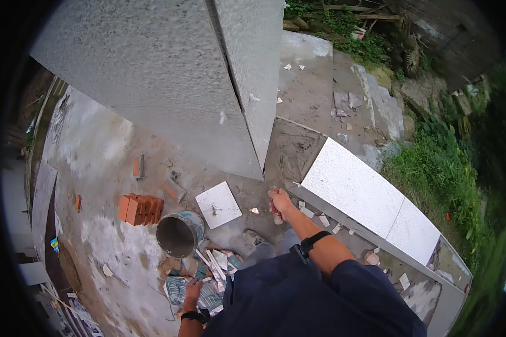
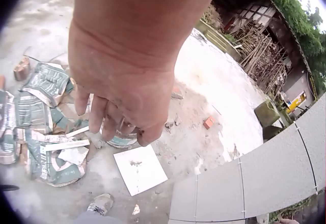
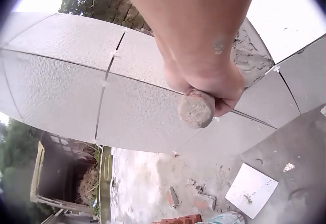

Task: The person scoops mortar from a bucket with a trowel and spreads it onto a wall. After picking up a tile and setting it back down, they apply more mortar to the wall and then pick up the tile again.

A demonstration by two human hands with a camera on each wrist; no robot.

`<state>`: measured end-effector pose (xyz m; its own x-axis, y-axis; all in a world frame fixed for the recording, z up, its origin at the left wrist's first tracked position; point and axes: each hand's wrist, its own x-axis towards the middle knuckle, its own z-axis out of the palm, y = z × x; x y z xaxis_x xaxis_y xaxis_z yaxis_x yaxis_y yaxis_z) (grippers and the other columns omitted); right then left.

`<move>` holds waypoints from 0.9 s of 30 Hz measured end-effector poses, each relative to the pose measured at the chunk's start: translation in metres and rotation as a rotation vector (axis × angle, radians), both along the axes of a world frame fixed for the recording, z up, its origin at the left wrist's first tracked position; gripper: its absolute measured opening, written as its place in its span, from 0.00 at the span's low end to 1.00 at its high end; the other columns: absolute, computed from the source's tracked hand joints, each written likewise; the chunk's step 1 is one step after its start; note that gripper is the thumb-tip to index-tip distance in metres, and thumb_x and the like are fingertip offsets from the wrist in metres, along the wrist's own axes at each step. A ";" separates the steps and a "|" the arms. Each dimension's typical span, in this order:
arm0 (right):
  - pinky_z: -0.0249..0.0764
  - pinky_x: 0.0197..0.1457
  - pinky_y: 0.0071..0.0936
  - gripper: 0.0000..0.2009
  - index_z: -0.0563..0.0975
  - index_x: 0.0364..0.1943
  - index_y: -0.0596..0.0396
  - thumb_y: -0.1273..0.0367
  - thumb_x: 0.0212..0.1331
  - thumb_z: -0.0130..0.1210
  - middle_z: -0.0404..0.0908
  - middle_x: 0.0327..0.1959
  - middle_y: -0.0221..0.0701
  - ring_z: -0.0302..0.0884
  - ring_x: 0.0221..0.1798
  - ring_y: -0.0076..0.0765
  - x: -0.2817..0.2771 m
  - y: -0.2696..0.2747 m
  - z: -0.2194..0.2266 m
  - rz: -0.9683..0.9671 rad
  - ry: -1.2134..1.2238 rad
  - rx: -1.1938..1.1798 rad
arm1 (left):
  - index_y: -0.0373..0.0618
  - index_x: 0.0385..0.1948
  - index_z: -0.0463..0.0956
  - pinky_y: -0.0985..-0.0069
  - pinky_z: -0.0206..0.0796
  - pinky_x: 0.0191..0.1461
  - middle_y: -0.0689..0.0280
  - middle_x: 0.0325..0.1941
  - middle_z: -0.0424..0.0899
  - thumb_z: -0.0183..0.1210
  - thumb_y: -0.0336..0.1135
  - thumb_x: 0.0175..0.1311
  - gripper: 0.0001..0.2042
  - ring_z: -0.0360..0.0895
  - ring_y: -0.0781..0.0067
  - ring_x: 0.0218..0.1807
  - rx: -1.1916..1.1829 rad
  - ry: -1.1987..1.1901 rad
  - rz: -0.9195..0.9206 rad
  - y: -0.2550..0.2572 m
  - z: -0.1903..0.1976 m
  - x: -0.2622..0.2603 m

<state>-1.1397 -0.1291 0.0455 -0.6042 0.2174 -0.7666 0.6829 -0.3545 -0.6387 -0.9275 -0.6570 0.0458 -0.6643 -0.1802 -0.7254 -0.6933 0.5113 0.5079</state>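
My right hand is beside the lower corner of the tall tiled pillar, near a bed of grey mortar. In the right wrist view its fingers wrap around a tool handle with a thick, round, mortar-crusted end; the rest of the tool is hidden behind the hand. Large white tiles cover the low ledge right of the mortar. My left hand hangs with loosely curled fingers and nothing visible in it. Below it in the head view lie torn green-and-white bags.
A mortar-stained bucket stands by stacked orange bricks. A loose square white tile lies on the concrete floor. Tile shards litter the strip along the ledge. Grass borders its far side.
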 end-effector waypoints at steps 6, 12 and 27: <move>0.74 0.23 0.31 0.14 0.67 0.40 0.57 0.62 0.64 0.54 0.73 0.26 0.34 0.72 0.19 0.30 0.044 0.015 0.034 0.112 0.003 0.189 | 0.32 0.54 0.76 0.75 0.71 0.50 0.56 0.44 0.85 0.57 0.36 0.62 0.21 0.80 0.70 0.44 0.052 0.031 -0.104 -0.017 -0.014 -0.086; 0.77 0.45 0.46 0.23 0.68 0.52 0.57 0.53 0.63 0.50 0.83 0.43 0.45 0.83 0.44 0.52 0.056 0.073 -0.013 0.558 0.123 0.864 | 0.32 0.55 0.75 0.73 0.69 0.59 0.54 0.52 0.83 0.57 0.37 0.64 0.21 0.79 0.65 0.53 0.012 0.203 -0.217 0.047 0.046 -0.145; 0.73 0.47 0.50 0.20 0.68 0.47 0.56 0.54 0.65 0.49 0.83 0.40 0.45 0.80 0.44 0.58 0.033 0.223 0.008 1.116 0.164 0.864 | 0.31 0.49 0.79 0.74 0.70 0.48 0.59 0.42 0.85 0.60 0.40 0.61 0.21 0.79 0.70 0.43 -0.082 -0.032 0.109 0.057 0.051 -0.036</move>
<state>-1.1063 0.0939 0.0532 -0.8349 -0.0688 -0.5461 0.2384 0.8490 -0.4715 -0.9636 -0.5999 0.0964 -0.6146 -0.3099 -0.7254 -0.7621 0.4709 0.4445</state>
